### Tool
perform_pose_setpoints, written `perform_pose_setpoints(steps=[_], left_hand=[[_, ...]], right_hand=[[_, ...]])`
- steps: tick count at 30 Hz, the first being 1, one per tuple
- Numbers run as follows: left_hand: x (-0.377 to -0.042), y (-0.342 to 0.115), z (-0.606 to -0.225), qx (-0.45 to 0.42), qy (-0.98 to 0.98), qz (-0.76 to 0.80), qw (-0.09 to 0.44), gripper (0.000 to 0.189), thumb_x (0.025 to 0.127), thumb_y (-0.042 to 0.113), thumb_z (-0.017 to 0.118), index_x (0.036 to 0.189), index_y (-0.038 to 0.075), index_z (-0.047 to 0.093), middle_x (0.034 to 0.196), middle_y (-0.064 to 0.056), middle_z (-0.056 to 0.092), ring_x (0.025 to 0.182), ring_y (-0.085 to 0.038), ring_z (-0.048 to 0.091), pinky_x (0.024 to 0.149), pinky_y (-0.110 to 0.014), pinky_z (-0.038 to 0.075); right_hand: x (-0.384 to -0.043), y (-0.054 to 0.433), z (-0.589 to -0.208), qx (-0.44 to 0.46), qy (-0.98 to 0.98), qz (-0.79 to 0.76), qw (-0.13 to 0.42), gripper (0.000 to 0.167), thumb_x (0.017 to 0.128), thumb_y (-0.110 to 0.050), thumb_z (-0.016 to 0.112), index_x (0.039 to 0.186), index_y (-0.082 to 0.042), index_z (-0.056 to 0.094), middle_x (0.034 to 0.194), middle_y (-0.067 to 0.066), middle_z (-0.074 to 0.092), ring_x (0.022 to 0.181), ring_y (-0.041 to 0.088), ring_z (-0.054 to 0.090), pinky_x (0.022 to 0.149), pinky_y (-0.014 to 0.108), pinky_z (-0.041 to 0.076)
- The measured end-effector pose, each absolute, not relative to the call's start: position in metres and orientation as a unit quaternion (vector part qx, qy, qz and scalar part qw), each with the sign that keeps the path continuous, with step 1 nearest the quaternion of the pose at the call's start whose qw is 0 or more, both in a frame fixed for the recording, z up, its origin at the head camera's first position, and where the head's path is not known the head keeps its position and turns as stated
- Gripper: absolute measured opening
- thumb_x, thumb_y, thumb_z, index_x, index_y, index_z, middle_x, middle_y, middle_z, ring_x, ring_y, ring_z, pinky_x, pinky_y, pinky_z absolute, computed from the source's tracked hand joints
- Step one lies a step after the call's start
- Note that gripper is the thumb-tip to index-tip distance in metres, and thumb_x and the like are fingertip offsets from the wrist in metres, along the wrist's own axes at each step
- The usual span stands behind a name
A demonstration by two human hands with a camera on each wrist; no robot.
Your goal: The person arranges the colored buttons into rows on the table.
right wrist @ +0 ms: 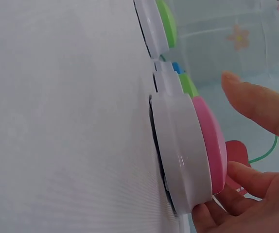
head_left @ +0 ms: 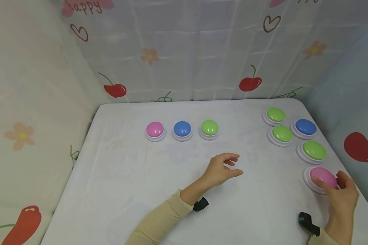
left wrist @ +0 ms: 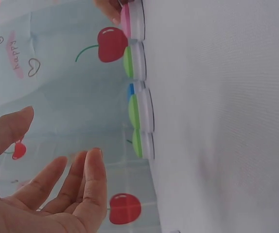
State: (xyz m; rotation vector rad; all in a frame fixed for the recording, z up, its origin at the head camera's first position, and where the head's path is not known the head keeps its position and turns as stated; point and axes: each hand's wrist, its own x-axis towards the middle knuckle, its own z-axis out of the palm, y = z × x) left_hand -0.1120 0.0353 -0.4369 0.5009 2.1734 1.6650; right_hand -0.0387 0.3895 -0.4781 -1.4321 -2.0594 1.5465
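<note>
At the right edge of the table, my right hand (head_left: pixel 340 194) is at a round push button with a pink dome (head_left: pixel 324 177) and white base. In the right wrist view its fingertips are right at the side of the white base (right wrist: pixel 183 155), while the thumb (right wrist: pixel 256 102) stands apart from the dome. My left hand (head_left: pixel 222 170) hovers over the middle of the table, holding nothing, its thumb and fingers spread apart. Ahead of it stands a row of three buttons: pink (head_left: pixel 154 129), blue (head_left: pixel 182 129) and green (head_left: pixel 210 127).
Beyond the right hand are a green button (head_left: pixel 314 150), a blue one (head_left: pixel 305 127) and two more green ones, set close together. A white cloth covers the table (head_left: pixel 125 177). Printed curtains (head_left: pixel 196 51) hang behind it and at both sides.
</note>
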Motion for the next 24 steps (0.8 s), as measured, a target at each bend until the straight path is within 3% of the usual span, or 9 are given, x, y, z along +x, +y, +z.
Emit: perform_pose_setpoints(steps=[12,24], left_hand=[[-0.113,0.038,-0.446,0.183,0.774,0.578,0.180,0.048,0.082,0.017,0.079,0.127,0.009,0.064,0.121,-0.009,0.067,0.099,-0.008,0.062,0.079,-0.012,0.051],[-0.114,0.040,-0.451,0.186,0.776,0.574,0.185,0.050,0.082,0.017,0.079,0.128,0.007,0.063,0.123,-0.010,0.067,0.101,-0.012,0.063,0.079,-0.012,0.051]], right_hand=[[-0.033,0.395,-0.488,-0.490,-0.703,0.510,0.079,0.092,0.082,-0.030,0.078,0.155,-0.034,0.022,0.164,-0.007,0.020,0.149,0.015,0.023,0.121,0.036,0.023],[-0.032,0.395,-0.490,-0.488,-0.719,0.491,0.059,0.094,0.082,-0.031,0.078,0.156,-0.029,0.020,0.164,0.001,0.018,0.148,0.022,0.023,0.121,0.041,0.024]])
